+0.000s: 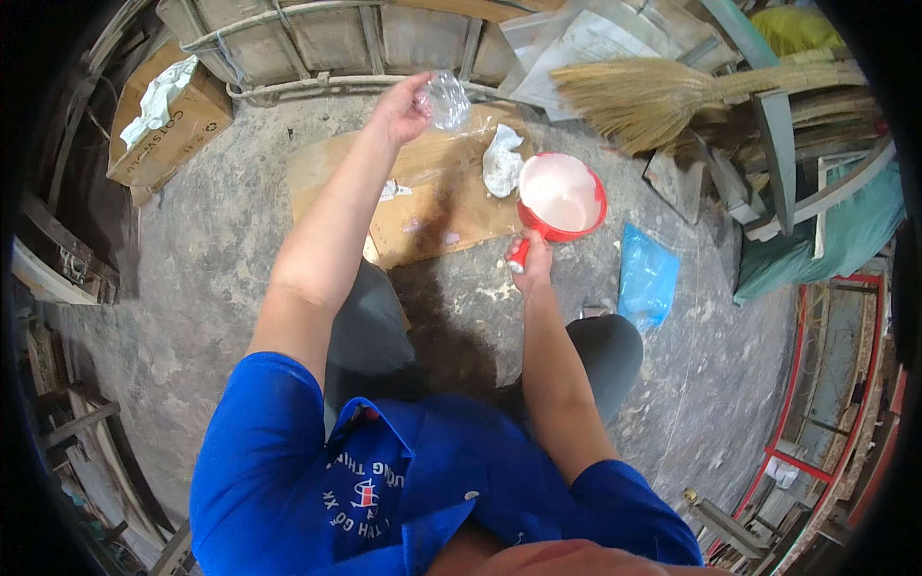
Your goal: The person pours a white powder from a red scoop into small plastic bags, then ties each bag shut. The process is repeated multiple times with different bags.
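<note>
My left hand (401, 110) reaches out toward the far wall, its fingers closed on a clear plastic cup (446, 101), or a crumpled piece much like one. Below it lies a flat sheet of brown cardboard (331, 178) with some whitish smears. In my right hand (535, 261) is the red handle of a saucepan (562, 192), red outside and pale inside. The pan is tilted so that its inside shows; whether the pale colour is a lining or some contents, I cannot tell. Just left of the pan, a crumpled white cloth (502, 161) rests on the cardboard.
A blue plastic bag (647, 276) lies on the concrete floor near my right knee. At the far right are a straw broom (643, 91), wooden pieces and a green cover (831, 235). A cardboard box (178, 139) with white cloth stands far left. Red metal framing (805, 468) lines the right.
</note>
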A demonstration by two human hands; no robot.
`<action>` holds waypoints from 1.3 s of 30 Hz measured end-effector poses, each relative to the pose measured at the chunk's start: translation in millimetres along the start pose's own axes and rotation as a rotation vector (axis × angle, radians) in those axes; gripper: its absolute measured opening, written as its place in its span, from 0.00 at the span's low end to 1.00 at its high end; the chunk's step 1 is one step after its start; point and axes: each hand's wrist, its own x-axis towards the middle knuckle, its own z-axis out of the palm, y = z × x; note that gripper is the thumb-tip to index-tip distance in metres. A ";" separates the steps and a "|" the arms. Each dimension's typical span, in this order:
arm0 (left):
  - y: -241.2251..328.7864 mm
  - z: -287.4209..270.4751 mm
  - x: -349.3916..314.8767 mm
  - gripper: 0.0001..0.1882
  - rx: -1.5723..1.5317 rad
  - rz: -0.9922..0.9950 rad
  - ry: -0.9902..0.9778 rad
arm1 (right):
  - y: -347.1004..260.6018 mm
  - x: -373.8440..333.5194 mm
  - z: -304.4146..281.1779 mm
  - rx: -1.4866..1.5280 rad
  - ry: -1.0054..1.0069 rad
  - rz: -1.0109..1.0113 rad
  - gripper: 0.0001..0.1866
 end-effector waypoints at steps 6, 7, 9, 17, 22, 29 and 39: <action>-17.6 12.8 11.2 0.06 -0.072 -0.004 0.122 | -80.0 -13.2 32.0 -0.467 -0.221 -0.431 0.06; -18.3 7.6 13.6 0.06 -0.095 -0.037 0.037 | -94.1 -16.2 42.1 -0.521 -0.241 -0.439 0.06; -19.7 -6.6 15.9 0.07 -0.138 -0.092 -0.129 | -115.0 -28.5 64.6 -0.603 -0.277 -0.469 0.08; -55.6 22.3 -18.9 0.07 -0.273 -0.071 0.149 | -153.4 -45.8 89.9 -0.897 -0.377 -0.669 0.15; -72.2 5.3 -28.2 0.09 -0.271 -0.053 0.230 | -153.4 -40.3 91.8 -1.067 -0.275 -0.818 0.26; -78.4 20.9 -24.6 0.12 -0.323 -0.040 0.147 | -158.2 -52.3 94.5 -1.194 -0.229 -1.004 0.26; -78.8 24.0 -19.2 0.13 -0.342 -0.075 0.114 | -160.5 -67.8 100.8 -1.284 -0.242 -0.990 0.30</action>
